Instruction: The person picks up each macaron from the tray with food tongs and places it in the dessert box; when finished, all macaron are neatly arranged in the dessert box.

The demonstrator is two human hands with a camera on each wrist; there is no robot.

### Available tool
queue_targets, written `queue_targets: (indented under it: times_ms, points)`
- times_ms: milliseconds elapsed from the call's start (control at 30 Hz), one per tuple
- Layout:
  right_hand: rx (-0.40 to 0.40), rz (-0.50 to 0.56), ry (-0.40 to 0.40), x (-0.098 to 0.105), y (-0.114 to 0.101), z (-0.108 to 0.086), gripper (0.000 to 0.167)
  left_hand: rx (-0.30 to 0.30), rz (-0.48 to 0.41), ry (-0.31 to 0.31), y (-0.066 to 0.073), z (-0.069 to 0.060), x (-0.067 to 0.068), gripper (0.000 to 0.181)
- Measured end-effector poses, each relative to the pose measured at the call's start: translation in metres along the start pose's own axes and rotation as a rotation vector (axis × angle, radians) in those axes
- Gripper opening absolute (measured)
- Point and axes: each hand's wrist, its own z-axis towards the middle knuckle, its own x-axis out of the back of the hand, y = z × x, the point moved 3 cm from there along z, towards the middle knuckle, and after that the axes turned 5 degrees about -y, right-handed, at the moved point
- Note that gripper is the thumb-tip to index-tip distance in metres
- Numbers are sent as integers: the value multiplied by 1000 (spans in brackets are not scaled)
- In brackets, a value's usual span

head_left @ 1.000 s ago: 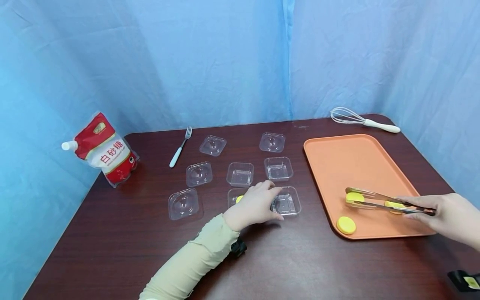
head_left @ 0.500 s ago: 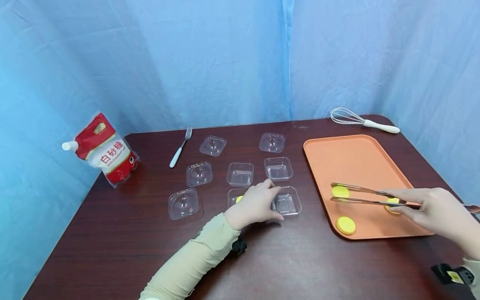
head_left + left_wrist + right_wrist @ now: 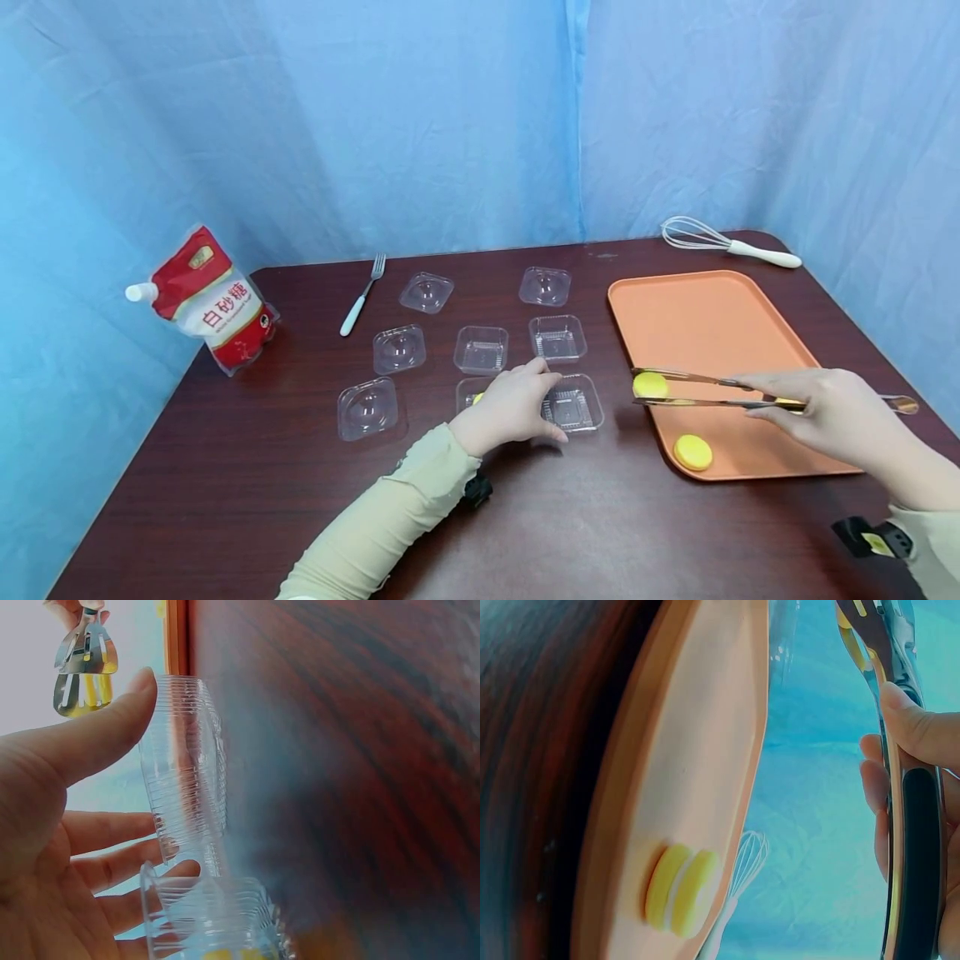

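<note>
My left hand (image 3: 513,408) holds a clear plastic box (image 3: 576,407) at the table's middle, thumb and fingers on opposite sides of it. In the left wrist view its thumb (image 3: 112,727) touches the box's rim. A neighbouring clear box (image 3: 465,390), partly behind the hand, has a yellow macaron (image 3: 477,398) inside. My right hand (image 3: 832,412) grips metal tongs (image 3: 720,403), which hold another yellow macaron (image 3: 650,385) above the orange tray's left edge. A macaron (image 3: 692,452) lies in the tray's near left corner; one more shows partly behind the right hand.
The orange tray (image 3: 712,317) stands at the right, with a white whisk (image 3: 731,243) behind it. Two more clear boxes (image 3: 481,348) and several domed lids (image 3: 367,408) lie around. A fork (image 3: 363,296) and a red sugar pouch (image 3: 213,300) are at the left.
My right hand has moved left, carrying the macaron in the tongs from over the tray's middle to its left edge. The left hand has stayed at the box.
</note>
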Motion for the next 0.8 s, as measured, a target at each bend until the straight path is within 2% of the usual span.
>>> queue_targets:
  times_ms: [267, 433, 633, 800]
  points:
    - [27, 45, -8, -4, -9, 9, 56, -17, -25, 24, 1, 0, 3, 75]
    - [41, 56, -37, -8, -14, 16, 57, -15, -34, 20, 1, 0, 2, 75]
    - [77, 59, -54, -11, -22, 25, 49, -19, -41, 18, 1, 0, 2, 75]
    - [91, 48, -56, -16, -27, 34, 54, -19, -48, 22, -1, 1, 0, 75]
